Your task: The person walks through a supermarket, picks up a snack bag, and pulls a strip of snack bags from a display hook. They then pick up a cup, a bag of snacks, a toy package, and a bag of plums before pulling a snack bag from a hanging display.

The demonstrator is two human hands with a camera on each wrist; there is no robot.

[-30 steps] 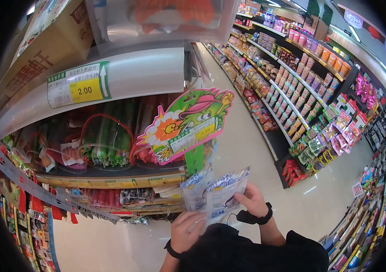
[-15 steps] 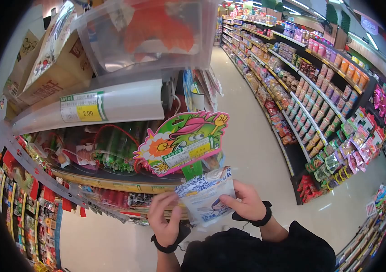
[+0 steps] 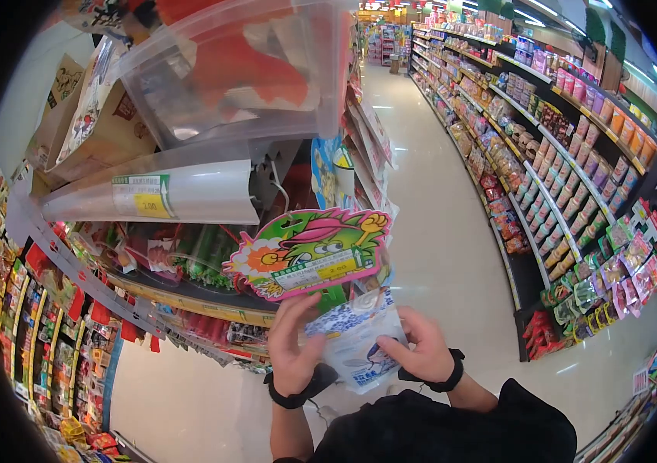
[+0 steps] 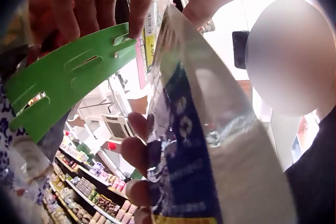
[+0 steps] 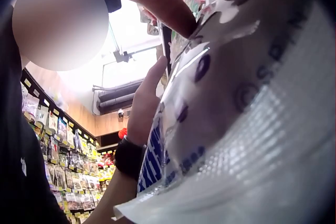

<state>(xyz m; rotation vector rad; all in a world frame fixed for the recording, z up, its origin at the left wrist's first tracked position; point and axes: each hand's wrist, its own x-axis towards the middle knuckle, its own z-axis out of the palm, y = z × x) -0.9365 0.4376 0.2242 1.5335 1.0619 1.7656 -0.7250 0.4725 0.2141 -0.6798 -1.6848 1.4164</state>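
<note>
My right hand point(image 3: 421, 351) pinches the right side of a white and blue packet point(image 3: 363, 343), thumb on its front. At the packet's left edge, my left hand point(image 3: 294, 347) is raised with its fingers extended. In the left wrist view its fingers point(image 4: 102, 3) are at a slotted green strip point(image 4: 79, 66), beside the top of the packet point(image 4: 236, 155); whether they press on the strip, I cannot tell. Another blue-patterned packet point(image 4: 23, 155) shows below the strip. A cartoon sign point(image 3: 309, 243) with a price label stands above the hands.
A shelf with a white price rail point(image 3: 205, 197) stands at the left, a clear plastic bin point(image 3: 228, 85) above it. Stocked shelves point(image 3: 552, 170) line the far side of the aisle floor point(image 3: 452, 270). More packets point(image 3: 371, 147) hang past the rail's end.
The left hand has let go of the packet and risen toward the green strip. The right hand keeps its hold. The head view has shifted, showing more of the aisle.
</note>
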